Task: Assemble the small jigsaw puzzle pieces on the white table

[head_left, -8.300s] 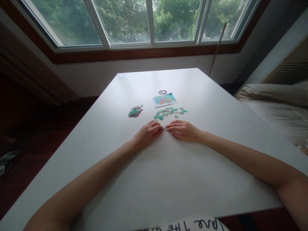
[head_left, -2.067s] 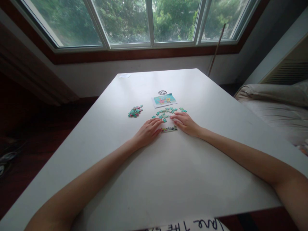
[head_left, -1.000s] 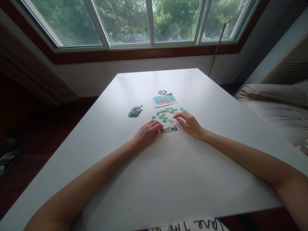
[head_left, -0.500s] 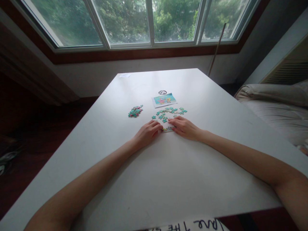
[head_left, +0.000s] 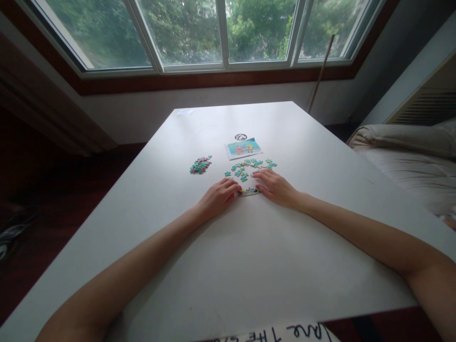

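A short row of joined jigsaw puzzle pieces (head_left: 249,191) lies on the white table between my hands. My left hand (head_left: 221,192) rests at its left end, fingers curled together and pressed on that end. At the right end is my right hand (head_left: 276,186), palm down, its fingers stretched forward and its thumb side touching the row. Nothing shows lifted in it, though the undersides of both hands are hidden. Loose teal puzzle pieces (head_left: 244,178) are scattered just beyond my fingertips. Behind them lies a picture card (head_left: 243,148) with cartoon figures on a blue-green ground.
A heap of puzzle pieces (head_left: 200,165) sits to the left of the card. Beyond the card lies a small dark-rimmed round object (head_left: 241,137). The white table (head_left: 213,266) narrows toward the window. A padded seat (head_left: 402,156) stands at the right.
My right hand has shifted slightly right, and its fingers have straightened, uncovering more of the row's right end. My left hand stays in place.
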Motion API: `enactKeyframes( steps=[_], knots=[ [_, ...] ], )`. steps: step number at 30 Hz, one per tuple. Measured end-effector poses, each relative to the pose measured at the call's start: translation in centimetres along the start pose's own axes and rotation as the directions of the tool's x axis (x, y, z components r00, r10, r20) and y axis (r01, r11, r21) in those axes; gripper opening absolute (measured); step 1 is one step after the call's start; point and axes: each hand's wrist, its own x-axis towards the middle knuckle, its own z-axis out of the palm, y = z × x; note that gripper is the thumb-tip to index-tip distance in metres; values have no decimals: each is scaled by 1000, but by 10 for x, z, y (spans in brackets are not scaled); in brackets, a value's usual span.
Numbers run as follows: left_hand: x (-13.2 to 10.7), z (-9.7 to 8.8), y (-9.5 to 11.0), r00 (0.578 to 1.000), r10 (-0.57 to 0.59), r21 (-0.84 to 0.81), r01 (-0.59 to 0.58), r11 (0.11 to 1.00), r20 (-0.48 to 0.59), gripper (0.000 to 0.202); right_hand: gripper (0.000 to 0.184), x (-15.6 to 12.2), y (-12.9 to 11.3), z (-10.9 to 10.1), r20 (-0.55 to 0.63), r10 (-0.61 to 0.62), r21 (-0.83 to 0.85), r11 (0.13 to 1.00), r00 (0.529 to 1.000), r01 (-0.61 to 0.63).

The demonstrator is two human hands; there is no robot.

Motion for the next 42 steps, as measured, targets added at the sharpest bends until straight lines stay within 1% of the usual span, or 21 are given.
enactKeyframes(
  steps=[3, 9, 11, 13, 16, 20, 26, 35, 42],
  knots=[
    [0, -1, 1, 1000, 10, -13, -10, 1000, 3, 26, 32, 1, 1, 2, 29, -41, 13, 999, 999, 41],
    [1, 0, 0, 1000, 4, -35, -3, 999, 13, 28, 29, 2, 3, 4, 119, -41, 24, 999, 992, 39],
    [1, 1, 0, 1000, 5, -44, -4, 999, 13, 29, 32, 2, 2, 3, 113, -54, 28, 998, 992, 51],
    [1, 2, -1, 1000, 4, -51, -4, 999, 10, 30, 35, 1, 2, 2, 82, -58, 26, 998, 995, 56],
    [2, 3, -2, 1000, -3, -57, 3, 998, 6, 29, 35, 0, 1, 1, 50, -36, 20, 999, 998, 35],
    [2, 3, -2, 1000, -10, -60, 10, 998, -3, 29, 31, 0, 0, 0, 75, -11, 22, 1000, 997, 10],
    [2, 3, -2, 1000, -5, -61, 4, 998, -15, 28, 29, 1, -2, 0, 85, -21, 43, 999, 996, 18],
    [2, 1, 0, 1000, -11, -37, 10, 999, -17, 32, 31, 1, -2, -1, 104, -23, 43, 999, 994, 19],
    [2, 4, -2, 999, -36, -22, 37, 999, 24, 30, 29, 2, -1, 0, 98, -39, 46, 998, 994, 35]
  ],
)
